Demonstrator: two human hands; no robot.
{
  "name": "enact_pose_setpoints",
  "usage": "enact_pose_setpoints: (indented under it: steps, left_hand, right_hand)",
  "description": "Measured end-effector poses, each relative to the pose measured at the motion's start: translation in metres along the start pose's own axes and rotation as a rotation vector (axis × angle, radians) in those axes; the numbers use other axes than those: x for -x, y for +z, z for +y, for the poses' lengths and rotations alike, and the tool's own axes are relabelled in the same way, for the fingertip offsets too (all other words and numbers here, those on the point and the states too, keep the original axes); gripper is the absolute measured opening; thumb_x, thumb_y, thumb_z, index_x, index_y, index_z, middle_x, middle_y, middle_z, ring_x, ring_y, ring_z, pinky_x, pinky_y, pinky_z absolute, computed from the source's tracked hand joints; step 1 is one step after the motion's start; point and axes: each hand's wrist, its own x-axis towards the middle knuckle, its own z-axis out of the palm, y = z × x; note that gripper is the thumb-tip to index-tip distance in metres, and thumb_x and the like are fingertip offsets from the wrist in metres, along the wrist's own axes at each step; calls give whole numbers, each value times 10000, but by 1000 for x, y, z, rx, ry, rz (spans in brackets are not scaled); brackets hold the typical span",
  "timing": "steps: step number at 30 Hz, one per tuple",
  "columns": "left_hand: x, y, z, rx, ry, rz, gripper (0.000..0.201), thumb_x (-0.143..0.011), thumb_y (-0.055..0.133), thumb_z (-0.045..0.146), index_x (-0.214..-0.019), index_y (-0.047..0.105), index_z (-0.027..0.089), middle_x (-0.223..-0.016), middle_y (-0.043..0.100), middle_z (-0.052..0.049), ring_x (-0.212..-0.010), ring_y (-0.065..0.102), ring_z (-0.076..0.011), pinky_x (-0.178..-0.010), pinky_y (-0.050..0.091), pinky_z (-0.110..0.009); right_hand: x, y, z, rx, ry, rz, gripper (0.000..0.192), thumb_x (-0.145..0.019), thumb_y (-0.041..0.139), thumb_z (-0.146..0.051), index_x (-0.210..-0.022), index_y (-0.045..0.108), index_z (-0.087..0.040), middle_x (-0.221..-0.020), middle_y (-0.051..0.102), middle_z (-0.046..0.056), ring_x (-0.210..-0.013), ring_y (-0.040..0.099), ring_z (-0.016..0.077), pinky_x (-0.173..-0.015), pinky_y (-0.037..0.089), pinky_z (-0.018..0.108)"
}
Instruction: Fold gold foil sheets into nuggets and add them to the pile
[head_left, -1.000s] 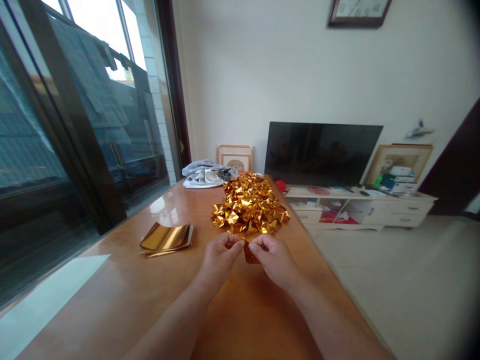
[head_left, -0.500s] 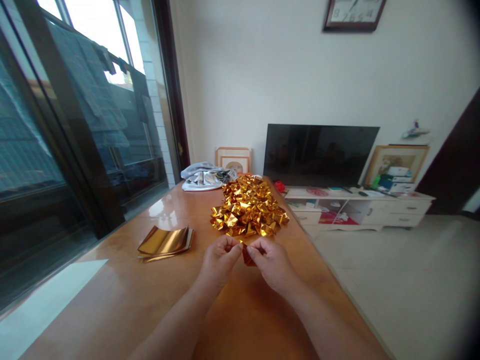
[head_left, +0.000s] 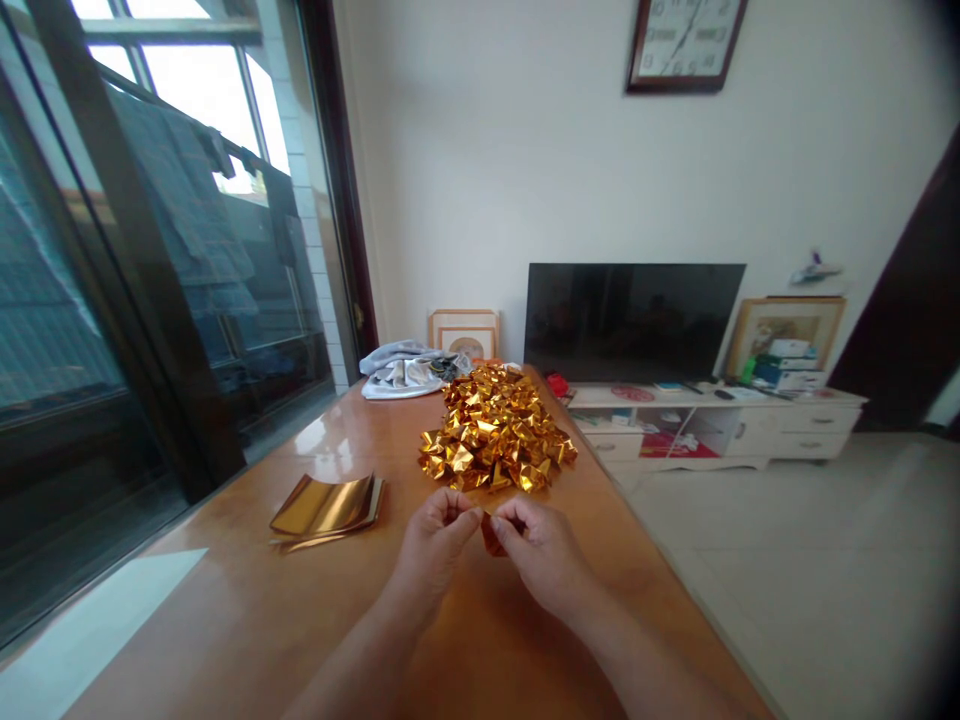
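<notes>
Between my two hands is a small piece of gold foil paper (head_left: 493, 541), partly folded and mostly covered by my fingers. My left hand (head_left: 442, 535) pinches its left edge with thumb and forefinger. The right side is pinched by my right hand (head_left: 534, 540). Just beyond my fingertips lies a heap of folded gold foil pieces (head_left: 499, 425), shiny and crumpled-looking. To the left of my hands, a stack of flat gold foil sheets (head_left: 326, 506) rests on the table, its edges curling up.
The brown wooden table (head_left: 247, 620) carries a pale sheet (head_left: 112, 620) at its left and a grey-white cloth bundle (head_left: 405, 370) at the far end. Past the table stand a television (head_left: 634, 322) and a white cabinet (head_left: 795, 425). A glass door (head_left: 187, 250) is on the left.
The view has tilted up slightly, so everything sits lower in the picture. Both hands keep their pinch on the foil paper, with only small finger movement.
</notes>
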Motion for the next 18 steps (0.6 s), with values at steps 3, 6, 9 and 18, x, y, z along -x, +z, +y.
enact_pose_setpoints:
  steps: [3,6,9,18]
  left_hand:
    - [0,0,0,13,-8,-10,214,-786,721,339,-775,572,185,-692,565,20,-705,492,-144,-658,350,-261]
    - [1,1,1,52,-51,-21,205,-790,713,334,-765,582,179,-694,567,14,-703,471,-137,-682,356,-264]
    - [1,1,1,81,-93,-19,189,-780,719,317,-762,601,171,-696,563,13,-678,435,-122,-674,343,-259]
    - [2,2,-1,41,-76,-8,183,-789,709,318,-746,605,174,-690,548,23,-687,439,-121,-675,339,-255]
  right_hand:
    - [0,0,-1,63,-18,-5,246,-934,535,-319,-752,657,-207,-719,668,20,-689,584,157,-656,430,265]
    - [0,-2,-3,159,-54,-4,219,-929,539,-273,-748,647,-210,-726,658,9,-717,575,158,-671,403,264]
    - [1,-3,-7,266,-99,10,193,-918,560,-251,-748,641,-211,-736,649,8,-738,561,162,-685,379,267]
    - [2,-3,-8,372,-151,30,169,-906,575,-225,-744,622,-209,-745,638,7,-743,549,164,-697,357,271]
